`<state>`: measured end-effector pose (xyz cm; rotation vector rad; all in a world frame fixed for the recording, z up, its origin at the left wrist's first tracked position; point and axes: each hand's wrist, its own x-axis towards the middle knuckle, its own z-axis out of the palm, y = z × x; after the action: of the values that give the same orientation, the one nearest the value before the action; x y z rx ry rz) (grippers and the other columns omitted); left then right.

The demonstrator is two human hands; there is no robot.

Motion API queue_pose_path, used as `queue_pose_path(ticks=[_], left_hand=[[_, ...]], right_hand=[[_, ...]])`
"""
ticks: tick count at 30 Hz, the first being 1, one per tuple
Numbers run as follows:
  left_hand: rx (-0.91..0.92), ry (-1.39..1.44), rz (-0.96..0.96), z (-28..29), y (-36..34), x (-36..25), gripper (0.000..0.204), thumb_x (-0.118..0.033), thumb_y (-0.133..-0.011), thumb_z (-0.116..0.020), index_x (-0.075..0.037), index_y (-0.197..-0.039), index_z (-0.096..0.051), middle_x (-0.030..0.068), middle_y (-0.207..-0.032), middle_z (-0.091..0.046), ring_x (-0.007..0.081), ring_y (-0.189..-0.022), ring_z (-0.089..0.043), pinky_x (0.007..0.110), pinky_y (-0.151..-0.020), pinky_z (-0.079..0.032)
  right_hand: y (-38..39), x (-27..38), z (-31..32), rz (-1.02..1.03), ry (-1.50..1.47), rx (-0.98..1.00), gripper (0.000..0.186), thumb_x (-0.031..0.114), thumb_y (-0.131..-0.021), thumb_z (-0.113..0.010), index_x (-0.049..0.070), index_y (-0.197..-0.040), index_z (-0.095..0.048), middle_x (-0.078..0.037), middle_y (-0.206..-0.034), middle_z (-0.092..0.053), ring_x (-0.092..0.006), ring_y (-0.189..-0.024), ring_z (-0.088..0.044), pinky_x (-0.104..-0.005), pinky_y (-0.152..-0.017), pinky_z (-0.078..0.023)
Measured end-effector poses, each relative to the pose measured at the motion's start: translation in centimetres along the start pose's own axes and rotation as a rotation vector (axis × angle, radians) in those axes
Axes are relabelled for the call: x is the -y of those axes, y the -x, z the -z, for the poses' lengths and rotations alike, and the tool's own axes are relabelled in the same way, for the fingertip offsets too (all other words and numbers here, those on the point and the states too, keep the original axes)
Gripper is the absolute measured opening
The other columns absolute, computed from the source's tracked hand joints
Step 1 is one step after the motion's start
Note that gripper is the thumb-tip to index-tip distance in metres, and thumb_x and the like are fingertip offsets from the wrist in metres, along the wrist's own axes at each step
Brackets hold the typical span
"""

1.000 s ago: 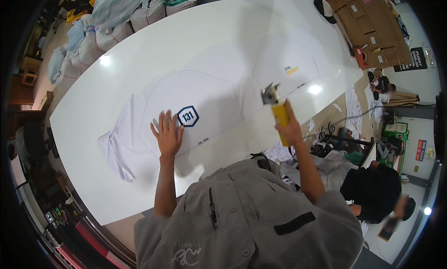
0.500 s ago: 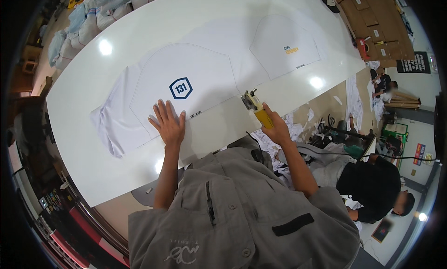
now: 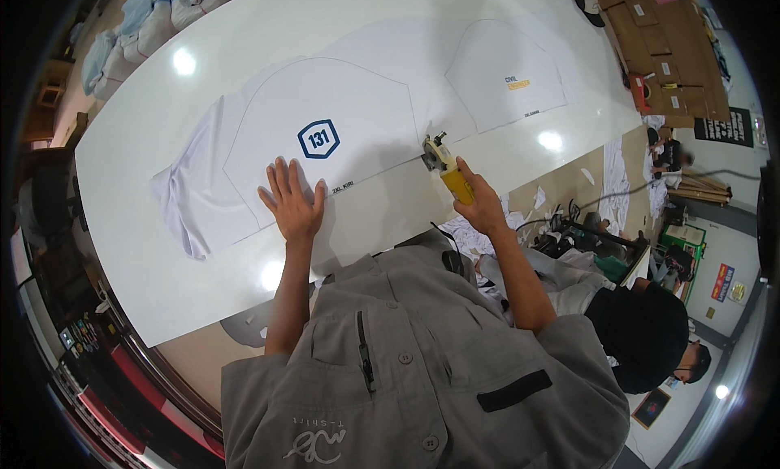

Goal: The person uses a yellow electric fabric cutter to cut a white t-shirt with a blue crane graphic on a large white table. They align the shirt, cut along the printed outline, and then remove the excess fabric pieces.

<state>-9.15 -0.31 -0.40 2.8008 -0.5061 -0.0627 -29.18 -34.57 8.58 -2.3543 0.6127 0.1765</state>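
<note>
My left hand [image 3: 295,205] lies with fingers spread on white fabric [image 3: 370,116], just below a blue six-sided printed badge [image 3: 318,139], inside a large drawn outline. My right hand [image 3: 481,199] grips a yellow-bodied electric cutting tool [image 3: 455,181]; its metal head is at the fabric's near edge, by the right end of that outline. A smaller outlined shape [image 3: 500,55] with a blue and yellow print lies to the right. Loose folded fabric [image 3: 183,209] bunches at the left.
White table [image 3: 154,274] under the fabric. Wrapped sacks [image 3: 122,59] beyond its left side; cardboard [image 3: 666,38] and a cap [image 3: 585,2] at far right. Cord [image 3: 569,213] and scraps [image 3: 613,185] off the right edge. A person in black [image 3: 642,331] at lower right, another person [image 3: 666,156] farther off.
My right hand has brought the cutter leftward to the edge of the larger outlined piece. My left hand sits a little farther below the badge. The view has shifted, raising the table in frame.
</note>
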Motion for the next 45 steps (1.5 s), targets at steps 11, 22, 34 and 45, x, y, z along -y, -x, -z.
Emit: queue_pose_path(ticks=[11,22,34,45], left_hand=[[0.012,-0.009,0.003,0.2,-0.2,-0.1,0.079,-0.054,-0.101,-0.06,-0.012,-0.164,-0.037,0.0117,-0.176,-0.023,0.0333,-0.164,-0.013,0.069,-0.127,-0.007],[-0.048,-0.02,-0.04,0.2,-0.1,0.0,0.078,-0.051,-0.101,-0.062,-0.009,-0.162,-0.04,0.0141,-0.174,-0.027,0.0352,-0.163,-0.018,0.07,-0.126,-0.011],[-0.026,-0.033,-0.016,0.2,-0.2,0.0,0.078,-0.052,-0.102,-0.061,-0.013,-0.164,-0.036,0.0114,-0.175,-0.025,0.0345,-0.163,-0.017,0.069,-0.127,-0.011],[0.02,-0.007,0.034,0.7,-0.3,-0.5,0.078,-0.051,-0.099,-0.064,-0.013,-0.163,-0.039,0.0101,-0.175,-0.025,0.0321,-0.163,-0.017,0.067,-0.128,-0.008]], right_hand=[[-1.4,1.1,-0.5,0.014,-0.009,-0.051,0.094,0.016,-0.081,-0.071,0.028,-0.167,-0.035,-0.019,-0.109,-0.065,-0.0396,-0.105,-0.066,-0.0486,-0.092,-0.054],[-1.8,4.2,-2.8,-0.125,-0.086,-0.14,0.097,0.017,-0.083,-0.071,0.034,-0.169,-0.029,-0.02,-0.114,-0.064,-0.041,-0.106,-0.066,-0.0487,-0.096,-0.054],[-5.5,6.2,-3.7,-0.167,-0.09,-0.185,0.1,0.014,-0.084,-0.07,0.032,-0.17,-0.023,-0.024,-0.111,-0.063,-0.045,-0.104,-0.065,-0.0524,-0.094,-0.053],[-12.1,7.0,-1.1,-0.157,-0.054,-0.127,0.104,0.005,-0.08,-0.068,0.026,-0.171,-0.022,-0.027,-0.137,-0.065,-0.0431,-0.116,-0.067,-0.0452,-0.102,-0.053]])
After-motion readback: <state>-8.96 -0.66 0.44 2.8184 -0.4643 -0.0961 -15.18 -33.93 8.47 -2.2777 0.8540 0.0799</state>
